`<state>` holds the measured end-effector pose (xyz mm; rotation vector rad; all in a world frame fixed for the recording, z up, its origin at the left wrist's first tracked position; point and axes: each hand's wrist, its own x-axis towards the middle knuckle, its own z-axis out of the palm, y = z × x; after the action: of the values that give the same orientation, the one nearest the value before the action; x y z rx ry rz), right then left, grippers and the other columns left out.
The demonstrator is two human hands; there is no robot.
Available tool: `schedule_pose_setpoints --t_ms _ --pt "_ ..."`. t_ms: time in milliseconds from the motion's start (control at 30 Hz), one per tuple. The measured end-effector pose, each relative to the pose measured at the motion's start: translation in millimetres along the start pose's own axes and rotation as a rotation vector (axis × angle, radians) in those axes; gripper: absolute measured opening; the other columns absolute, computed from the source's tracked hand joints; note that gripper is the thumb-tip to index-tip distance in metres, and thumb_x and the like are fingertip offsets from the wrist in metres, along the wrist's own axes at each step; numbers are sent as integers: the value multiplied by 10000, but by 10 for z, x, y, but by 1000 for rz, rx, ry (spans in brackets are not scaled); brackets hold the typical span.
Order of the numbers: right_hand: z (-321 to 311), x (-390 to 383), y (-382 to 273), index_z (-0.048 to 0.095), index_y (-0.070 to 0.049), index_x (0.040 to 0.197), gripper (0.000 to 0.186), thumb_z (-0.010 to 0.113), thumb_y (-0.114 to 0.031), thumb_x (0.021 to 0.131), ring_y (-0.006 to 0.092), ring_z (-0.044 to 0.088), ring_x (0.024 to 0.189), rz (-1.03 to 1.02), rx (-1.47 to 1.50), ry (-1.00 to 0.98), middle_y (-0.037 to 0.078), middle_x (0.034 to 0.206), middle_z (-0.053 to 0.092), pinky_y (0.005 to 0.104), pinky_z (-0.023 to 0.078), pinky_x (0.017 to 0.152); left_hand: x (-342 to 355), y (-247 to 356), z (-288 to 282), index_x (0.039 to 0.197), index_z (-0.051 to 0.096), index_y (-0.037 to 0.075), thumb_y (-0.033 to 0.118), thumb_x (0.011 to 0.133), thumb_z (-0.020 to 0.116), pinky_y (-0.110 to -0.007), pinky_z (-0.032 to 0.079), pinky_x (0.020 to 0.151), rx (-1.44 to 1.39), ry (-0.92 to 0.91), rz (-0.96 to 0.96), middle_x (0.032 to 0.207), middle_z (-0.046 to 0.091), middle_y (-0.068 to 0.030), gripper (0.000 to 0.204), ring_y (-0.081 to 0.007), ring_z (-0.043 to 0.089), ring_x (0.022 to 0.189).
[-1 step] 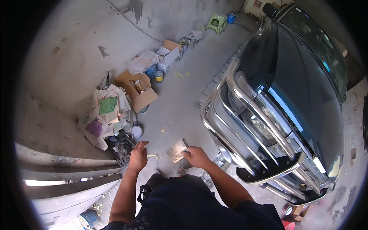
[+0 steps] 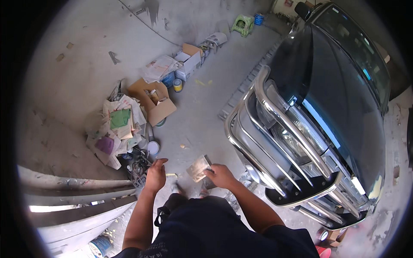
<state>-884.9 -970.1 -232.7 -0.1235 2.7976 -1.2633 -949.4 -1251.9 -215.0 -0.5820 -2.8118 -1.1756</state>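
Observation:
My right hand (image 2: 220,176) grips one edge of a flat, roughly rectangular tan-grey plate (image 2: 198,168), which looks like a putty spreader. Thumb and fingers pinch it at a darker edge, and it is held out over the floor in front of me. My left hand (image 2: 155,175) is raised at about the same height, its fingers loosely bent and partly apart, with nothing visible in them. Below and beyond it on the floor are a tangle of dark cords or tools (image 2: 138,168) and a round tin with a pale lid (image 2: 153,148). Neither hand touches the car.
A dark car (image 2: 344,99) with a chrome bull bar (image 2: 297,124) stands at the right. To the left lie a pile of papers and rags (image 2: 122,124), an open cardboard box (image 2: 161,112) and a yellow tin (image 2: 177,85). Curved panels (image 2: 81,189) lean at lower left. A green stool (image 2: 243,26) stands far off.
My left foot has come a little forward from under my body. Both hands and the plate keep their places.

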Motion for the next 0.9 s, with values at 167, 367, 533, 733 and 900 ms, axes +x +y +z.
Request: schedule_pose_setpoints --t_ms 167,367,533,733,900 --pt "102 447 111 569 -4 733 376 622 -355 858 396 581 719 46 -17 -29 197 726 586 446 446 629 614 -152 -20 1055 610 74 -31 792 532 -452 480 841 -22 -136 -28 1070 610 -200 294 -414 593 972" --pt "138 1286 68 581 -2 769 359 582 -347 868 392 585 789 116 -134 -54 195 805 595 474 451 701 1573 -656 5 826 607 22 85 812 625 -494 412 850 46 -141 145 905 612 -206 67 -426 541 990" --pt "141 2025 -164 595 -5 791 341 580 -338 864 389 586 834 233 -100 20 200 829 601 463 460 736 2400 -910 -77 674 517 10 189 912 572 -472 431 576 -81 -314 11 711 590 -207 302 -406 576 657" --pt "116 2570 -379 589 3 797 310 612 -303 847 395 590 810 306 -30 149 207 826 603 466 464 723 3072 -957 29 1069 553 24 128 908 572 -353 466 614 -362 -374 257 737 600 -129 193 -279 597 656" --pt "-15 2831 -259 581 15 813 311 641 -288 844 410 584 812 346 34 269 226 823 596 454 462 719 3607 -691 89 1100 581 29 130 818 679 -329 474 695 -398 -710 140 927 615 -118 315 -246 593 844"
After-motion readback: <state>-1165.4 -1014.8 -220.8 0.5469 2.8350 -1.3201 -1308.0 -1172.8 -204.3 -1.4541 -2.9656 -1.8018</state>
